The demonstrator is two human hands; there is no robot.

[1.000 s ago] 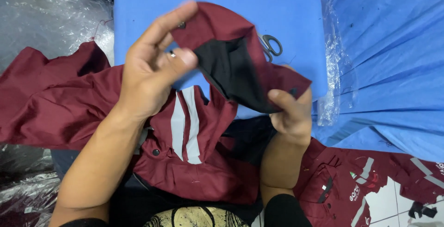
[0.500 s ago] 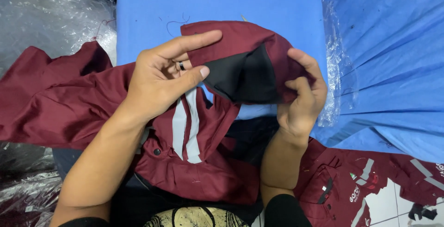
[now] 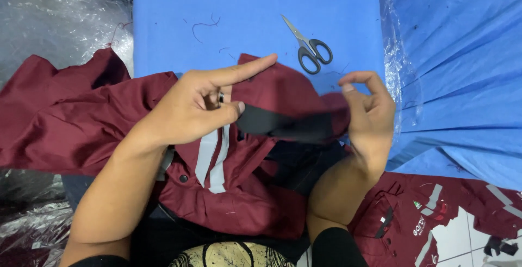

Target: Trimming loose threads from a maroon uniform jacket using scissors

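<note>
Head camera, looking straight down at two bare hands working over a blue counter (image 3: 244,6). A maroon work jacket (image 3: 234,191) lies spread across the counter's near edge and into the person's lap, with two pale reflective stripes (image 3: 212,158) running down its front and a dark snap button beside them. The left hand (image 3: 201,104) reaches in from the lower left; its thumb presses down on one end of a black-lined maroon flap (image 3: 283,120) of the jacket, possibly a collar or cuff, while the index finger points out straight over the cloth, so its grip is a light thumb pinch with the rest of the hand loose. The right hand (image 3: 370,115) comes up from the lower right and curls at the flap's other end, fingers bent toward the thumb; its grip looks half closed, and whether it truly pinches the cloth cannot be told, since that edge is blurred. Held between both hands this way, the flap seems stretched flat so its black lining faces up. Black-handled scissors (image 3: 310,47) lie closed on the counter just beyond the flap, apart from both hands, among stray thread ends. Crinkled clear plastic sheeting (image 3: 60,22) sits to the left, blue fabric (image 3: 462,71) drapes to the right, and another maroon garment (image 3: 413,223) lies on the floor at lower right.
</note>
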